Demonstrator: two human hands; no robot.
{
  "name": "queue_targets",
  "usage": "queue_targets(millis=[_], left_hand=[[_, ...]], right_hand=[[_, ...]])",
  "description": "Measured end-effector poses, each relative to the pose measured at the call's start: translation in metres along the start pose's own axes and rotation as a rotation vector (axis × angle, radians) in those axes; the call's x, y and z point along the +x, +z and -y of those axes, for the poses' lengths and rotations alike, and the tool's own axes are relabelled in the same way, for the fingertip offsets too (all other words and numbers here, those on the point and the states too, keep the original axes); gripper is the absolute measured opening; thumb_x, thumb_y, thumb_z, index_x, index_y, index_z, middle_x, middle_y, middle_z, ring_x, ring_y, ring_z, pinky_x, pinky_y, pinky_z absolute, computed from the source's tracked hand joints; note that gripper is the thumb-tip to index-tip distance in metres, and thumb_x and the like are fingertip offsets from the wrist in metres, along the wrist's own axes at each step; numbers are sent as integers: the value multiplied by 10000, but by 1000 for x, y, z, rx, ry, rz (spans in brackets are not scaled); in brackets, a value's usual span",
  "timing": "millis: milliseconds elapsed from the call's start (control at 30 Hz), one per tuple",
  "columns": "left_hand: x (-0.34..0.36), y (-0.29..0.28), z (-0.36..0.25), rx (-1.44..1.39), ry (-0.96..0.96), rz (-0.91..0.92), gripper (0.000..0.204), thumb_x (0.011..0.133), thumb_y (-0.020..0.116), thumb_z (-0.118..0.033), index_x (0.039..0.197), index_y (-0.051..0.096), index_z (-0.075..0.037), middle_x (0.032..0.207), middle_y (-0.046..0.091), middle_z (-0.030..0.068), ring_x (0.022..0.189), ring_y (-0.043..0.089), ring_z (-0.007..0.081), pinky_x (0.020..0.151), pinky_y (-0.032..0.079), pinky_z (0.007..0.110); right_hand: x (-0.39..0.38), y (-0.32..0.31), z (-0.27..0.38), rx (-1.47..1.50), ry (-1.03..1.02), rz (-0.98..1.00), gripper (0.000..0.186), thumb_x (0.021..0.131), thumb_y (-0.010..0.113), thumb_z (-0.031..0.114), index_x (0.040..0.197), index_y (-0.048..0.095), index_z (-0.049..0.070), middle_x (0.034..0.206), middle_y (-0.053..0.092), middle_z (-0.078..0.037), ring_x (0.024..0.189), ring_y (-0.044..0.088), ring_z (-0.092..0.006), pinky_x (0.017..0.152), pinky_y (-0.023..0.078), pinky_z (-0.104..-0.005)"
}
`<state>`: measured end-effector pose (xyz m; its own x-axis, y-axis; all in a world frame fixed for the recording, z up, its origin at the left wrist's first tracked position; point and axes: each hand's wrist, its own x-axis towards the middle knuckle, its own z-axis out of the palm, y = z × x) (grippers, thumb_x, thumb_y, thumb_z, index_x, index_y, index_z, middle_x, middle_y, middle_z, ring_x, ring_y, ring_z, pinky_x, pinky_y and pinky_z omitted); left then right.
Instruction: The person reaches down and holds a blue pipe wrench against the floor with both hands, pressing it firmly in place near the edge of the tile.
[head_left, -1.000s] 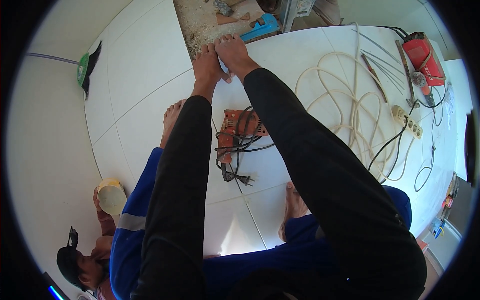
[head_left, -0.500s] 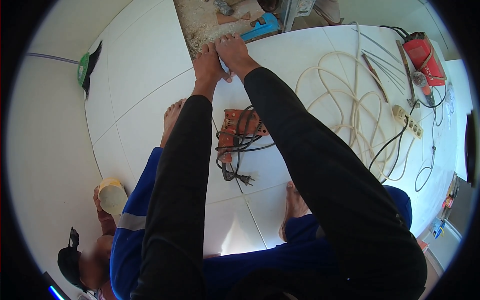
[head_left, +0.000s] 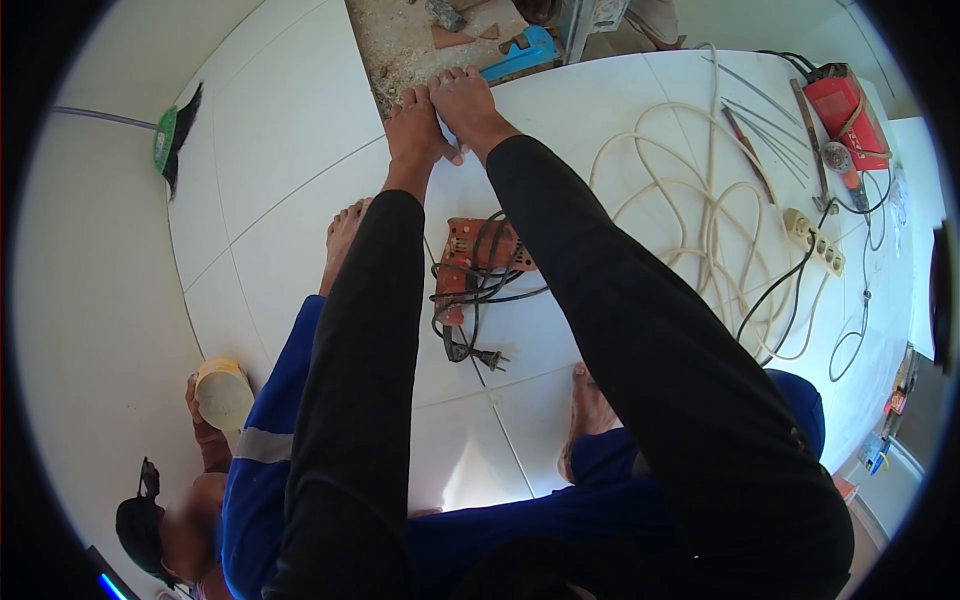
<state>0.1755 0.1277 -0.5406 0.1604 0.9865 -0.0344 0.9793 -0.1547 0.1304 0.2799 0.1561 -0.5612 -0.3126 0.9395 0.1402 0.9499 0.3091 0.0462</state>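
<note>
Both my arms, in black sleeves, reach forward over the white tiled floor (head_left: 450, 400). At the edge where the tiles meet rough, bare ground, my left hand (head_left: 410, 130) presses palm down. Right beside it and touching it is my right hand (head_left: 466, 105), also palm down. Their fingers point forward at the tile's edge and the thumbs stick out; neither hand shows anything held. A red power drill (head_left: 480, 250), its black cord looped around it and the plug loose, lies between my forearms, partly covered by the right sleeve.
Rubble and a blue tool (head_left: 525, 55) lie beyond the tile edge. To the right are a coiled cream cable (head_left: 705, 220), a socket strip (head_left: 815, 243), metal rods, an angle grinder (head_left: 845, 170) and a red machine (head_left: 848, 112). A green broom (head_left: 170, 140) and a person holding a tub (head_left: 224, 397) are left.
</note>
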Motion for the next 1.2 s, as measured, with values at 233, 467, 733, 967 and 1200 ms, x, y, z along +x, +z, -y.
queue_targets(millis=[233, 467, 733, 967, 1200], left_hand=[[0, -2, -1, -2, 10, 3, 1087, 363, 1013, -254, 1301, 483, -109, 1301, 583, 80, 1211, 595, 352, 978, 515, 443], [-3, -5, -2, -9, -1, -2, 1094, 361, 1012, -251, 1309, 488, -99, 1300, 584, 86, 1197, 604, 360, 983, 512, 440], [0, -5, -1, 8, 0, -6, 1092, 357, 1010, -251, 1302, 479, -119, 1293, 586, 73, 1209, 600, 342, 981, 514, 443], [0, -5, -4, 1, -31, 43, 1123, 350, 996, -224, 1333, 466, -111, 1311, 571, 94, 1258, 567, 313, 1064, 477, 405], [0, 1, 2, -1, 6, -29, 1109, 337, 1011, -230, 1305, 481, -122, 1298, 586, 66, 1223, 596, 340, 980, 513, 456]], right_hand=[[1, 5, -2, -1, -6, -44, 294, 906, 658, 254, 1168, 676, 122, 1181, 706, -50, 1169, 632, -201, 1010, 411, -398], [2, -2, 0, 93, 6, 73, 470, 800, 776, 194, 1223, 620, 59, 1282, 654, -97, 1271, 571, -254, 1045, 415, -416], [2, 1, -1, -4, -3, -40, 303, 904, 656, 244, 1178, 676, 116, 1196, 701, -52, 1179, 627, -204, 1007, 414, -402], [1, -3, -1, 84, 8, 87, 456, 818, 760, 181, 1234, 609, 71, 1292, 644, -96, 1283, 560, -247, 1041, 410, -409], [0, -1, 2, -1, 3, -2, 331, 896, 668, 249, 1199, 671, 115, 1218, 694, -49, 1207, 612, -198, 1023, 402, -393]])
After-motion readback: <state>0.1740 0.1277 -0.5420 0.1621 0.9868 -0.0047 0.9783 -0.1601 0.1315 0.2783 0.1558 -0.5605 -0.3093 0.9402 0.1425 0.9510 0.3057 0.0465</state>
